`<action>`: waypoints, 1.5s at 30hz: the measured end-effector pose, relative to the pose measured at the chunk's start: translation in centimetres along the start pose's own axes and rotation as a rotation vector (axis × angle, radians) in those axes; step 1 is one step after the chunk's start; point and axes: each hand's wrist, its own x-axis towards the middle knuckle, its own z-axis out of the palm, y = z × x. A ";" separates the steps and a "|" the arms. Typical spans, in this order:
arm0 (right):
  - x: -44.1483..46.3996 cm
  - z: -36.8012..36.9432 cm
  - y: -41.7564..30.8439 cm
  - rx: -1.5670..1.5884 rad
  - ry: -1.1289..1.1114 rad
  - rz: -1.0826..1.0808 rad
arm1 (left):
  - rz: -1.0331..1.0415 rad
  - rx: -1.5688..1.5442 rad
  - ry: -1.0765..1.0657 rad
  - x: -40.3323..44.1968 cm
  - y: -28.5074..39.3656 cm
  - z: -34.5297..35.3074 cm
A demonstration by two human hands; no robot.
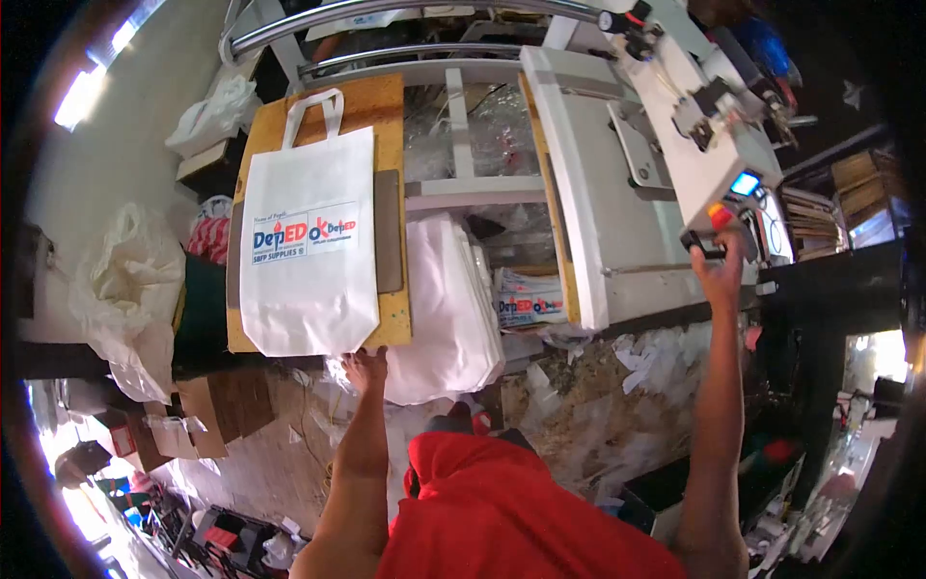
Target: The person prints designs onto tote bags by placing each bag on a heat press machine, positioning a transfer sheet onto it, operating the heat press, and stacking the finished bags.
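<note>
A white tote bag (309, 289) with blue and red print lies flat on a yellowish board (391, 125), its handle loop toward the far end. My left hand (365, 372) is at the near edge of that board, just below the bag's bottom corner, fingers slightly apart. To its right hangs a stack of plain white bags (444, 309). My right hand (721, 265) is closed around the black handle (702, 241) of a heat press (719, 159), beside a red and yellow button (720, 214). The press's broad white plate (617, 183) covers a second board.
Printed sheets (529, 297) lie between the stack and the press. Chrome rails (415, 21) cross the far side. A small lit display (745, 183) sits on the press. At left are a white plastic bag (125, 289) and cardboard boxes (222, 410). Scraps litter the floor.
</note>
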 end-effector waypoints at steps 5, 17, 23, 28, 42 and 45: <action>-7.5 1.7 -8.7 -0.069 0.518 0.203 | -0.256 -0.602 -0.309 -2.9 0.3 -2.6; -29.2 -2.0 -23.8 1.707 -0.640 1.148 | 0.271 -0.845 -0.639 -15.7 2.0 -30.6; -15.3 -8.0 -32.0 1.657 -0.513 0.844 | 0.481 -1.071 -0.633 -7.9 4.5 -43.5; -3.4 -12.3 -42.0 0.915 -0.357 0.237 | 0.924 -0.917 -0.157 1.7 4.5 -54.5; 0.3 29.1 -46.8 0.279 -0.482 0.179 | 0.515 -0.321 -0.103 26.7 -3.1 -28.4; -6.4 29.7 -47.1 0.248 -0.309 0.079 | 0.423 -0.264 -0.115 23.1 -5.2 -24.7</action>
